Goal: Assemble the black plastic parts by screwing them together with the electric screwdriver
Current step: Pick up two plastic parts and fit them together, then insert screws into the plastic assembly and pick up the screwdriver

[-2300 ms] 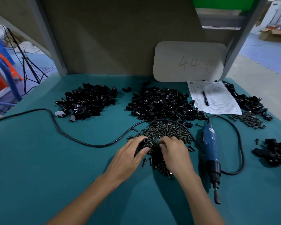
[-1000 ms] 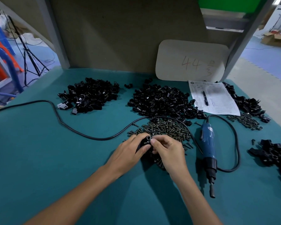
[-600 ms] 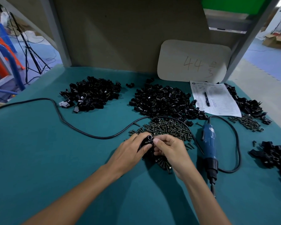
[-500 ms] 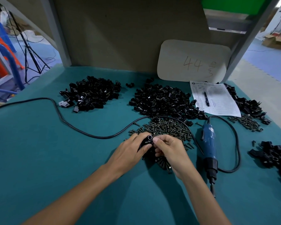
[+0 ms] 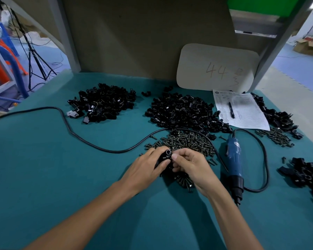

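The left hand (image 5: 146,168) grips a black plastic part (image 5: 166,156) just above the near edge of the screw pile (image 5: 188,141), in the middle of the teal surface (image 5: 43,168). Its round open end faces up. The right hand (image 5: 190,165) is closed too, its curled fingertips (image 5: 174,156) pinching at the part's right side; whether a screw sits between them is hidden.

The part looks small, light and rigid, with smooth moulded faces that could slip or twist under a driver's torque. It is best held around its body, leaving the hole clear. The screws are tiny and easily dropped.

The electric screwdriver (image 5: 234,159) lies untouched to the right, bit pointing near. Heaps of loose parts (image 5: 181,110) lie farther back.
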